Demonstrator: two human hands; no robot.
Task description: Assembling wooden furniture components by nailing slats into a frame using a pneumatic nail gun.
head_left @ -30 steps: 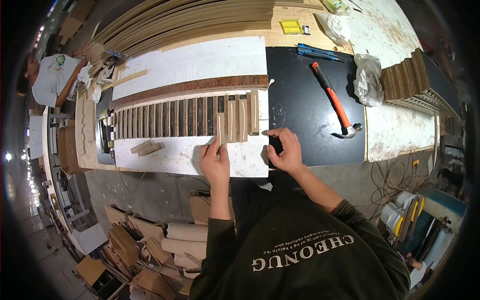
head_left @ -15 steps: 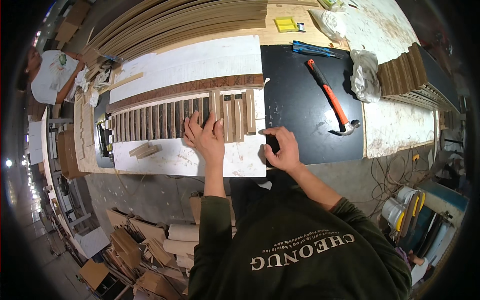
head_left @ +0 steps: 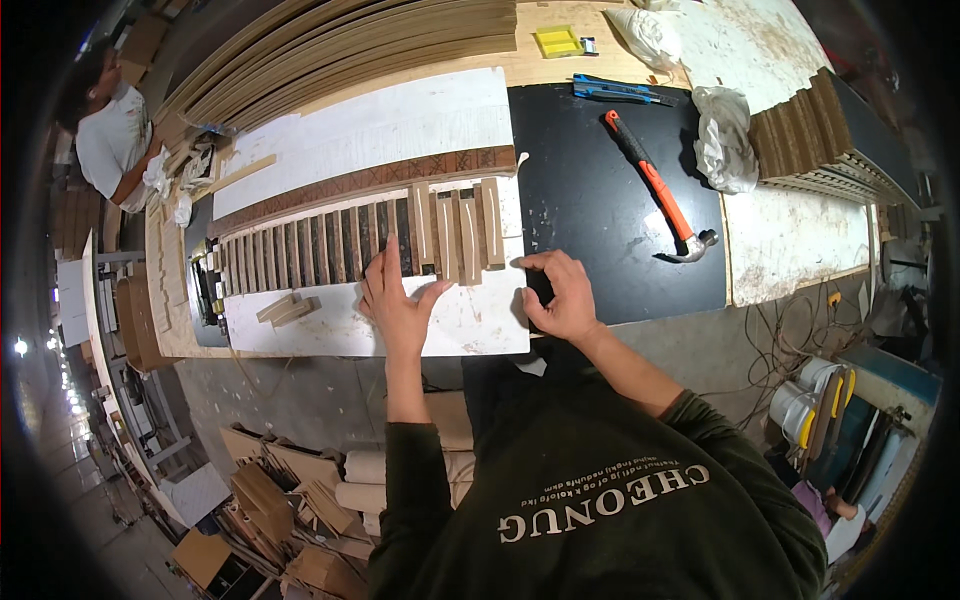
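Note:
A row of narrow wooden strips [head_left: 290, 250] with dark gaps between them lies on a white board [head_left: 465, 330], along a brown wooden rail [head_left: 375, 179]. At the right end of the row, several loose strips [head_left: 468, 240] stand unevenly, with pale glue-like lines on their upper faces. My left hand [head_left: 398, 310] has its fingers spread, the fingertips at the near ends of the strips just left of these. Over the seam between the white board and a black board [head_left: 640, 290] rests my right hand [head_left: 563, 295], thumb and forefinger curved apart, holding nothing that I can see.
A claw hammer [head_left: 657, 188] and a blue utility knife [head_left: 622, 92] lie on the black board. Beside them are a crumpled plastic bag [head_left: 725, 140] and stacked panels [head_left: 815, 135]. Short offcuts [head_left: 287, 309] sit near the front edge. Another person [head_left: 112, 140] stands at the far left.
My left hand has drawn back toward me and slightly left, off the strip it was touching, which now shows a pale line. My right hand stays about where it was.

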